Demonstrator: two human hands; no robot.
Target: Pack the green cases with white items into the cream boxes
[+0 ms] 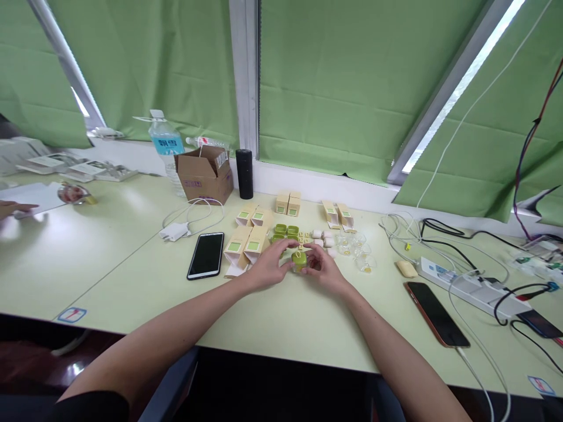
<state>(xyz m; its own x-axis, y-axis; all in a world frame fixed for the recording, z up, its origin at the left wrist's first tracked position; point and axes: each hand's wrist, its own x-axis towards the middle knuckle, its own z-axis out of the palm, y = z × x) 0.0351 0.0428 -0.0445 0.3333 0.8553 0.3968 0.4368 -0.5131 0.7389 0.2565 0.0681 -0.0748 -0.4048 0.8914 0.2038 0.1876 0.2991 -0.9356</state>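
Between my two hands is a small green box-like case [299,262] with a yellowish piece at its top. The fingers of my left hand [273,265] pinch its left side, and those of my right hand [324,268] close on its right side. Just behind it are more green cases [287,229], partly hidden by my left hand. Small yellow pieces [303,236] lie beyond my fingertips. To the right of these are whitish rounded pieces [323,237] and clear plastic cups [354,243]. Open cardboard packets [257,241] with green labels stand by my left hand.
More packets [288,203] stand farther back. A tablet-like phone [206,255], a white charger [174,231], a brown carton [203,179] and a black flask [244,173] are left. Rightward are another phone [436,314], a power strip [466,286] and cables. Another person's hand [15,207] shows far left.
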